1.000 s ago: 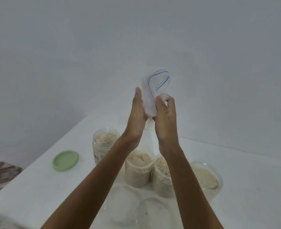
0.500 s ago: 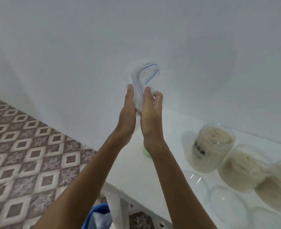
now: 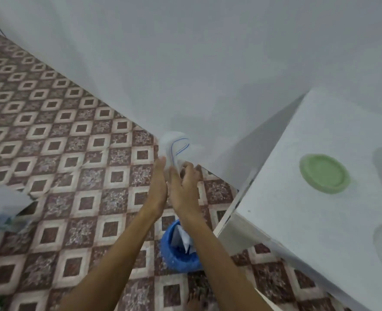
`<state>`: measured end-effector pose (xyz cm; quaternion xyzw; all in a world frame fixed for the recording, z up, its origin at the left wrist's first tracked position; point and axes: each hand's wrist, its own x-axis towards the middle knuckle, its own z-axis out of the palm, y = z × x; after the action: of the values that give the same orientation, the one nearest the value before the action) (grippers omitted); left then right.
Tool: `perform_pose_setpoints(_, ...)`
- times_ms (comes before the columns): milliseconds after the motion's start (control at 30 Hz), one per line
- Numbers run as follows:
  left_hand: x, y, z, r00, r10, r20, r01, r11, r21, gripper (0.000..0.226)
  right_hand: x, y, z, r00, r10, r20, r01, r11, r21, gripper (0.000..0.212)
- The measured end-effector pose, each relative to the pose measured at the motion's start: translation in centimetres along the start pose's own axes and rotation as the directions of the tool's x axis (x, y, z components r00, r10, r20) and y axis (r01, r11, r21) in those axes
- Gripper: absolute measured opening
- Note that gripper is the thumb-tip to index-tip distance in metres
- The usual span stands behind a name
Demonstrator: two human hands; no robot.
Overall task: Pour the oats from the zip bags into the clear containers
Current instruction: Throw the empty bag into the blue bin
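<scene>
The hands have swung away from the table (image 3: pixel 297 221), both hands (image 3: pixel 157 187) (image 3: pixel 184 189) squeezing the empty bag (image 3: pixel 176 149), so next it likely drops into the blue bin (image 3: pixel 178 259).

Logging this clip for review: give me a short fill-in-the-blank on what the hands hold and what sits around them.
1. Both the left hand and the right hand hold a crumpled zip bag with a ____ seal line.
2. The round lid on the white table is ____.
3. Below the arms, on the tiled floor, stands a ____ bin.

Missing words: blue; green; blue
</scene>
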<state>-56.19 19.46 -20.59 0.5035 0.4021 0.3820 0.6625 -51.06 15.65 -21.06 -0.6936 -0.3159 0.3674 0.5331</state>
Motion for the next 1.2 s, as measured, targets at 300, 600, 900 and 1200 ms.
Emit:
perform_pose_setpoints(300, 2.1, -20.7, -8.3, 0.983, -0.168, -0.08, 0.185, 0.858, 0.48, 0.029, 1.8, 20.5, 4.2, 0.932, 0.361, 0.027, -0.356, 0.928, -0.109, 0.038)
perform_pose_setpoints(600, 2.0, -37.9, -11.7, 0.962, -0.26, -0.078, 0.251, 0.743, 0.62, 0.036, 1.6, 38.2, 6.4, 0.846, 0.52, -0.116, -0.53, 0.801, -0.277, 0.029)
perform_pose_setpoints(900, 2.3, -49.0, -13.1, 0.921, -0.389, 0.007, 0.263, 0.638, 0.724, 0.017, 4.2, 48.2, 8.1, 0.744, 0.666, -0.044, -0.632, 0.682, -0.368, 0.031)
perform_pose_setpoints(1200, 5.1, -51.8, -12.6, 0.625, -0.768, 0.139, 0.027, 0.199, 0.98, 0.037, 6.6, 52.4, 7.8, 0.458, 0.888, 0.05, -0.694, 0.391, -0.605, 0.048)
